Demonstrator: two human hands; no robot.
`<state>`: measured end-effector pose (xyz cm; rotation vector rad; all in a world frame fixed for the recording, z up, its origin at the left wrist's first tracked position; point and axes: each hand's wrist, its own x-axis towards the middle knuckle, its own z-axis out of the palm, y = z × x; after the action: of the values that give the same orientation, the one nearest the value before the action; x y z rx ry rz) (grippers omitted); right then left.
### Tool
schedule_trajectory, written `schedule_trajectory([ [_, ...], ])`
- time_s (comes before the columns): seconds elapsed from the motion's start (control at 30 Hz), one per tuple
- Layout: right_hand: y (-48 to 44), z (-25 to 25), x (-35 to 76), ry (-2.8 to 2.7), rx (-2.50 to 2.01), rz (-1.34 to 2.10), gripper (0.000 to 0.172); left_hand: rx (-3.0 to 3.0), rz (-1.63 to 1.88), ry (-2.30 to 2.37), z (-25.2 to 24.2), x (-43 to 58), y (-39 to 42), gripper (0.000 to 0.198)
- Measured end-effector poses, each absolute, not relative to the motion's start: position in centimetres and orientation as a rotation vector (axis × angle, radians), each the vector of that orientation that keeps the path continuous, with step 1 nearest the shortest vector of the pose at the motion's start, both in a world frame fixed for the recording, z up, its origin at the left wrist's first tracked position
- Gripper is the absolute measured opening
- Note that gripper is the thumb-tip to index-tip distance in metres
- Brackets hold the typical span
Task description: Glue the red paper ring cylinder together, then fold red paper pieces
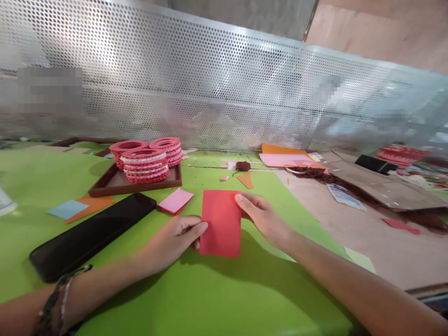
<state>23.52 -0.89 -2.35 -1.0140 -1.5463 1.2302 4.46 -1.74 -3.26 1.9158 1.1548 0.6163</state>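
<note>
A red rectangular piece of paper (221, 226) is held upright above the green table covering (224, 298). My left hand (185, 235) pinches its left edge, thumb in front and fingers behind. Near its top right corner my right hand (261, 214) grips the sheet, the thumb on the front and the other fingers mostly hidden. Just left of the red paper, pink and red paper pieces (176, 200) lie in a small stack. A black smartphone (94, 235) rests beside my left forearm.
Red, pink and white rings (145, 163) stand stacked in a brown tray (136, 187). Blue paper (68, 209) overlaps orange paper (93, 206) on the left. Dark yarn (242, 166) and larger orange and pink sheets (289, 158) lie farther back. Cardboard (381, 186) sits right; a perforated metal panel (196, 70) spans the back.
</note>
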Motion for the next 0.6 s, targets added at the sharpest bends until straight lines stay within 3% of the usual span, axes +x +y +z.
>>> schedule_trajectory([
  [0.6, -0.83, -3.22, 23.66, -1.758, -1.134, 0.997, 0.045, 1.777, 0.7, 1.085, -3.14, 4.24, -1.43, 0.035],
])
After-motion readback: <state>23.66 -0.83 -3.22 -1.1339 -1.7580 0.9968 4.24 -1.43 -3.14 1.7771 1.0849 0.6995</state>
